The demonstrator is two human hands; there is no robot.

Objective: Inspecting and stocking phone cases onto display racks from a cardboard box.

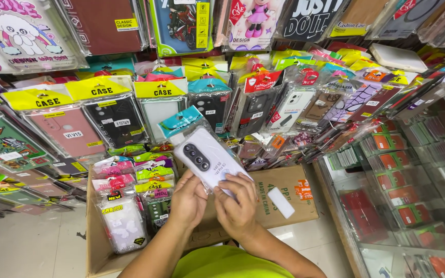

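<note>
Both hands — left hand (188,200), right hand (237,204) — pinch the bagged clear phone case (206,156) at its near end; looks light, bendy, slippery plastic — best gripped by edges.

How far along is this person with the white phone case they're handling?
Looks early. Both the left hand and right hand grip the bottom of a white phone case, which sits inside its clear packet with a teal header. The cardboard box below holds many more packed cases, none in hand.
</note>
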